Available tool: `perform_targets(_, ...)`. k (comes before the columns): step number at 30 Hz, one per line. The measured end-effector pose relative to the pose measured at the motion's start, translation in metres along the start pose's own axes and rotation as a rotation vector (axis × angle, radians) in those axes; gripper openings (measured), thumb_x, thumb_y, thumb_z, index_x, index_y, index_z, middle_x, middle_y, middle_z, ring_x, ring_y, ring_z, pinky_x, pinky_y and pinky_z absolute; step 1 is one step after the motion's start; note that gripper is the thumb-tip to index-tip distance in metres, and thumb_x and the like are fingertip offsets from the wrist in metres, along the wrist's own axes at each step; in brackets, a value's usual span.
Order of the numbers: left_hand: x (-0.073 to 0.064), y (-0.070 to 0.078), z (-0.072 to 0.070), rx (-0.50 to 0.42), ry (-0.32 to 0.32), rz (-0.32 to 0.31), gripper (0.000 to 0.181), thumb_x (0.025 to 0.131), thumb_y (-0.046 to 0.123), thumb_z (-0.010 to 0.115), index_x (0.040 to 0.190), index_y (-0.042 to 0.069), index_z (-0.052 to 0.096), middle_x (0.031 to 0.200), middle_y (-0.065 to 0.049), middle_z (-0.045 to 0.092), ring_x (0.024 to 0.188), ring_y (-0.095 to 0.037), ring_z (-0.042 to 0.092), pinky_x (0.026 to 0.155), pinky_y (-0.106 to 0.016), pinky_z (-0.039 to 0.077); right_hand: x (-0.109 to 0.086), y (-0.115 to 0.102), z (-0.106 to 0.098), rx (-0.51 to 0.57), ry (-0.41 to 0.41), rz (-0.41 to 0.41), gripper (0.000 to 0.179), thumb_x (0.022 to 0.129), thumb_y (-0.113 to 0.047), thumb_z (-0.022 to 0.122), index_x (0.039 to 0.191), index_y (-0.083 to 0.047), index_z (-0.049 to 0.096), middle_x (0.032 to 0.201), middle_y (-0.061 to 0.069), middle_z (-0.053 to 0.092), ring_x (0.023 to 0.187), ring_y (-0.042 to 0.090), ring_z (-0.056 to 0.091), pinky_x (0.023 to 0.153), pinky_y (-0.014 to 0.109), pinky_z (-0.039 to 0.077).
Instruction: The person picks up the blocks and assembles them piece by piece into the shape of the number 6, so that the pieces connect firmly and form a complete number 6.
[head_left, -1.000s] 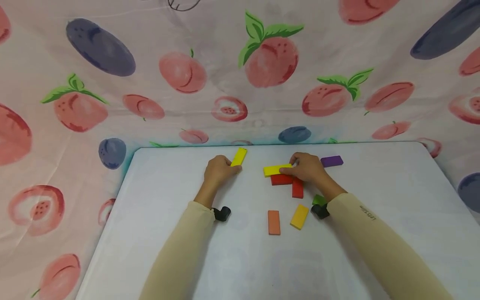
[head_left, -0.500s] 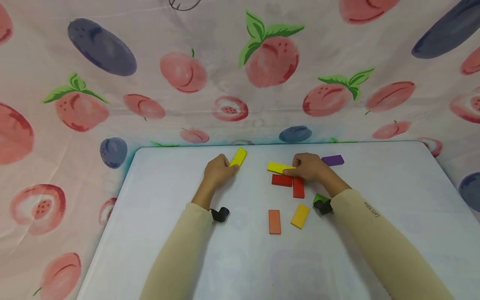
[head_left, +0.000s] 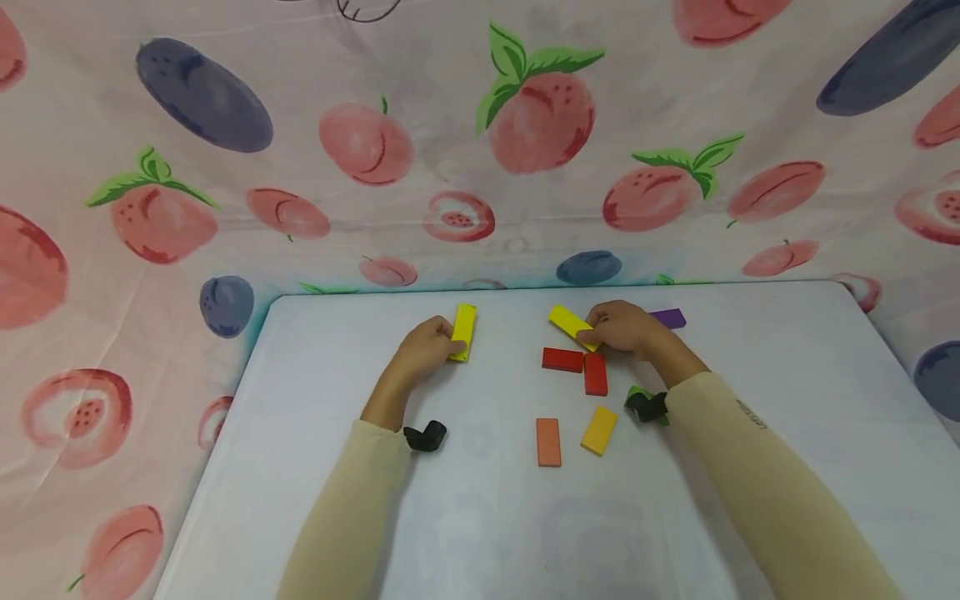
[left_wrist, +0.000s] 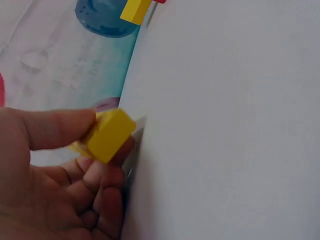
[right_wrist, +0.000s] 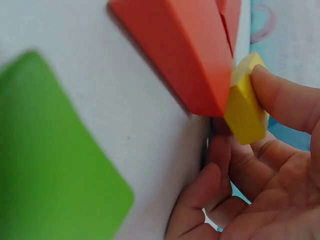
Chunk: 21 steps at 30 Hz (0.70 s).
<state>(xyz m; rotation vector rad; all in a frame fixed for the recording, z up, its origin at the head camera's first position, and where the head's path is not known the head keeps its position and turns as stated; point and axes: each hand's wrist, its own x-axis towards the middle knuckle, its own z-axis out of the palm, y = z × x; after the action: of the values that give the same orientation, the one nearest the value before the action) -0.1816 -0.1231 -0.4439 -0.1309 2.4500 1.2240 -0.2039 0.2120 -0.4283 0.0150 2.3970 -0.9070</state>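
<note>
My left hand (head_left: 424, 348) pinches a long yellow block (head_left: 464, 328) between thumb and fingers, near the table's far edge. In the left wrist view the end of this yellow block (left_wrist: 111, 136) points at the camera. My right hand (head_left: 621, 325) pinches a second yellow block (head_left: 567, 323), slanted down to the right just behind two red blocks. One red block (head_left: 562, 360) lies crosswise and the other red block (head_left: 596, 375) lies lengthwise at its right end. In the right wrist view the held yellow block (right_wrist: 247, 102) is beside the red block (right_wrist: 175, 55).
On the white table (head_left: 480, 533) an orange block (head_left: 548, 442) and a darker yellow block (head_left: 599, 431) lie nearer me. A green block (head_left: 638, 392) is partly hidden by the right wrist camera. Behind the right hand lies a purple block (head_left: 670, 317). Fruit-patterned cloth (head_left: 300, 142) borders the table.
The left hand has drawn its yellow block slightly left and nearer, turning it more upright in view. In the right hand, the other yellow block has swung from nearly crosswise to a slant.
</note>
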Motion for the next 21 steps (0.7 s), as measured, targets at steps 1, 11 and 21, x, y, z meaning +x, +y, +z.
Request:
perform_targets(1,-0.001,-0.002,-0.001,-0.029,-0.013,0.004,0.021,0.095,0.024,0.066,0.106,0.008,0.058,0.107,-0.009,0.058,0.099,-0.026,0.052,0.080,-0.035,0.042,-0.001,0.000,-0.001,0.011,0.001,0.002,0.034,0.096,-0.032,0.069,0.116,-0.005,0.063,0.116,0.015,0.055,0.109,0.031,0.049,0.083,0.035,0.050)
perform_targets(11,-0.016,-0.017,-0.007,-0.238,-0.188,0.032,0.017,0.100,0.017,0.059,0.103,0.004,0.048,0.102,-0.011,0.054,0.089,-0.022,0.065,0.082,-0.029,0.058,-0.009,0.002,-0.002,0.101,0.111,0.040,0.052,0.094,-0.027,0.072,0.139,-0.010,0.051,0.137,0.020,0.053,0.123,0.036,0.049,0.101,0.047,0.053)
perform_targets(21,-0.023,-0.028,-0.004,-0.314,-0.227,-0.005,0.060,0.095,0.008,0.069,0.149,0.016,0.042,0.113,-0.016,0.058,0.094,-0.025,0.070,0.081,-0.036,0.063,-0.005,-0.010,0.008,0.202,0.137,-0.116,0.085,0.094,-0.014,0.071,0.163,-0.032,0.024,0.149,0.020,0.046,0.130,0.039,0.048,0.105,0.052,0.052)
